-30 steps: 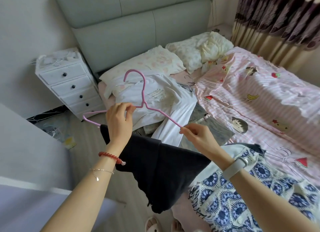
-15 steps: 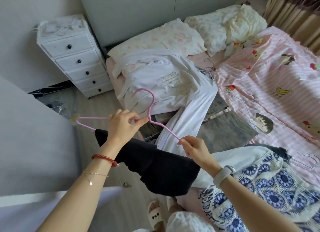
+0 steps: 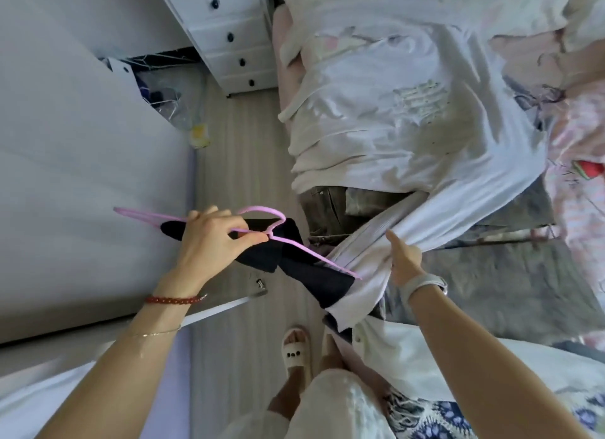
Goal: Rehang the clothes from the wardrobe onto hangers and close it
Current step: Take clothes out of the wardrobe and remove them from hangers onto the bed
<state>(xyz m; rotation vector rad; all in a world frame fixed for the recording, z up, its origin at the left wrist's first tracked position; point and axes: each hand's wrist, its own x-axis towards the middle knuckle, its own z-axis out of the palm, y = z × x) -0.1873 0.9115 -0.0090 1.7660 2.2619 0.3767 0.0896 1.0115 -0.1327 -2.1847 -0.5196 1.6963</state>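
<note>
I note my left hand [image 3: 212, 239] pinching the thin pink wire hanger [image 3: 262, 234]; its draped black garment [image 3: 314, 275] may slide off. Beside the hanger, my right hand [image 3: 404, 258] clutches a white cotton shirt [image 3: 409, 137].

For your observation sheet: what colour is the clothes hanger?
Pink; the clothes hanger shows best in the head view.

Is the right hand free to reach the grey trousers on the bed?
Probably not yet: the right hand grips the white garment, which lies over most of the grey trousers.
</note>
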